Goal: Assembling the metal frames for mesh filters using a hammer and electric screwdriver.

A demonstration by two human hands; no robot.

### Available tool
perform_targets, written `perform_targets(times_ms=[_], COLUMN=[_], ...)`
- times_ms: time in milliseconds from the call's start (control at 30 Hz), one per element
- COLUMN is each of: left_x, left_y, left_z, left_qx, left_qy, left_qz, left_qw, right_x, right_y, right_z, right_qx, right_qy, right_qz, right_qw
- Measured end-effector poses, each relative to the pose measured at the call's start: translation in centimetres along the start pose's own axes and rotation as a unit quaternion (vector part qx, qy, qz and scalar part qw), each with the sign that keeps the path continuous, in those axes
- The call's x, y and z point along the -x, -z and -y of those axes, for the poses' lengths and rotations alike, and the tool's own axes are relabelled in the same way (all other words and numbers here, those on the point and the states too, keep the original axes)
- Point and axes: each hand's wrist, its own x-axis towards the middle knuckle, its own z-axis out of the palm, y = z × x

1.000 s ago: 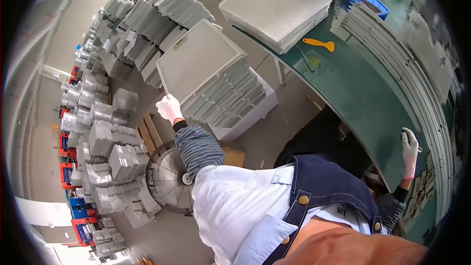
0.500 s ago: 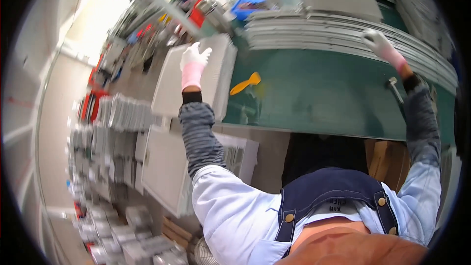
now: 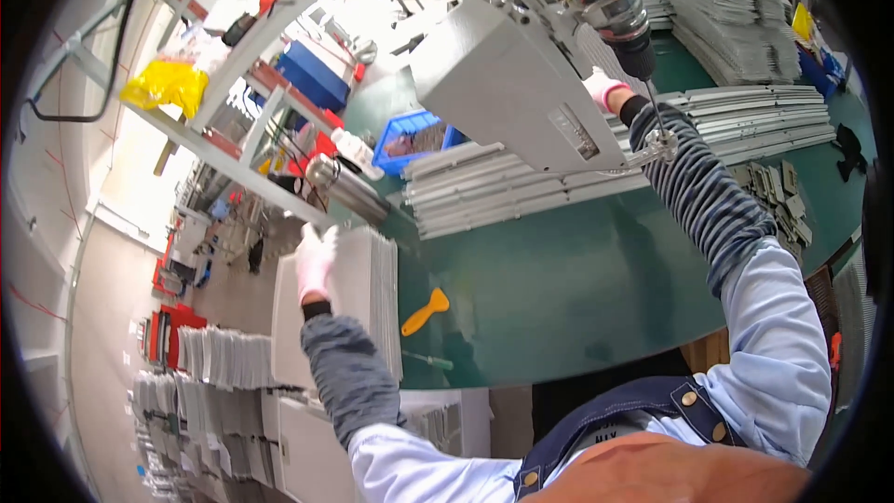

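Both arms outspread, reaches the gloved left hand toward nine o'clock, fingers parted, no grasp visible, over the far end of a stack of thin pale panels at eight o'clock; cannot tell about contact. Extends the gloved right hand between one and two o'clock, partly hidden behind a light-grey machine housing; cannot tell whether loose or gripping. Near that hand, layered metal strips running toward two o'clock on a green workbench. Farther out, a dark drill, chuck downward, at one; blue basket at eleven; steel flask at ten; yellow scraper and green-handled screwdriver at six.
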Motion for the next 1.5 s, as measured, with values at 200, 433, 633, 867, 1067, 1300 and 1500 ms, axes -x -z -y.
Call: perform_targets(times_ms=[200,433,633,867,1067,1300,1500], left_x=[1.9,12.1,22.2,36.6,27.9,19.9,16.1], left_y=[15.2,25.8,22.6,18.6,3.8,-14.5,-20.8], left_z=[6.5,10.0,7.2,3.8,1.0,-0.7,-9.4], left_qx=[-0.653,-0.492,-0.275,-0.074,0.435,0.868,0.758], left_qy=[-0.058,0.072,-0.001,-0.043,0.005,0.076,0.014], left_qz=[-0.466,-0.546,-0.693,-0.724,-0.346,0.131,0.214], left_qw=[0.595,0.675,0.667,0.685,0.831,0.472,0.617], right_x=[-2.0,2.3,2.0,3.0,1.4,0.6,1.2], right_y=[1.6,8.6,5.7,5.3,-1.9,5.5,7.5], right_z=[-9.7,-10.0,-13.2,-2.3,-2.6,-4.2,-7.9], right_qx=[-0.120,0.208,0.012,0.168,-0.040,0.097,0.212], right_qy=[0.095,-0.110,-0.108,0.075,0.151,-0.066,-0.069], right_qz=[-0.049,-0.539,-0.437,-0.230,-0.347,-0.584,-0.511], right_qw=[0.987,0.809,0.893,0.956,0.925,0.803,0.830])
